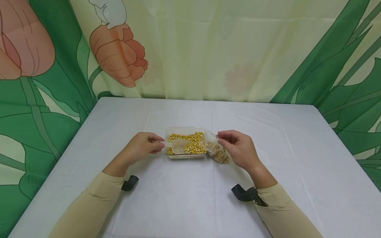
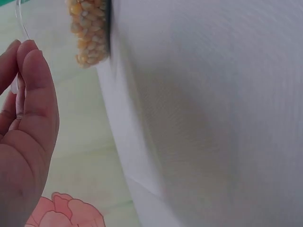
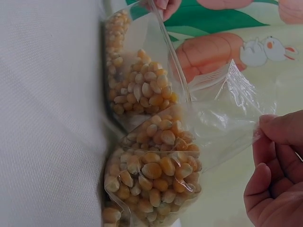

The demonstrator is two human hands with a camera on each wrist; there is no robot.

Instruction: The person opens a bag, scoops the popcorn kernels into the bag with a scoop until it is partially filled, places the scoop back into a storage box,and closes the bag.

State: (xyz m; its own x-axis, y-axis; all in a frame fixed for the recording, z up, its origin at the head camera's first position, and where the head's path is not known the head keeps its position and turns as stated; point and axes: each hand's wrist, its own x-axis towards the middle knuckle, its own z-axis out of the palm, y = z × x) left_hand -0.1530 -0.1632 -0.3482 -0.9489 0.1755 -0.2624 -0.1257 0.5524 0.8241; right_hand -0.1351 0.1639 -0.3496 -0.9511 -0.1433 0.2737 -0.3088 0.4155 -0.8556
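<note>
The fingertips of the left hand were brought together with the thumb, pinching a thin, clear, stiff-looking item at the container's left edge; its full shape was hard to make out. The fingers of the right hand were bent, thumb and forefinger nearly meeting on the upper edge of a clear, soft plastic bag, with the film drawn up between the fingertips and the container.

Yellow and cream corn kernels filled the lower part of the bag, which slumped on the table just beside the container's right end. Between the hands sat a clear rectangular container, upright, with more yellow kernels inside; a pale, translucent patch covered some of them near its middle.

Behind the hands, beige long sleeves covered both forearms, and a black curved device showed at each wrist. Beneath everything lay a white cloth with faint creases. Beyond the table hung a pale yellow-green curtain printed with big green leaves, pink-orange tulips and a white rabbit.
</note>
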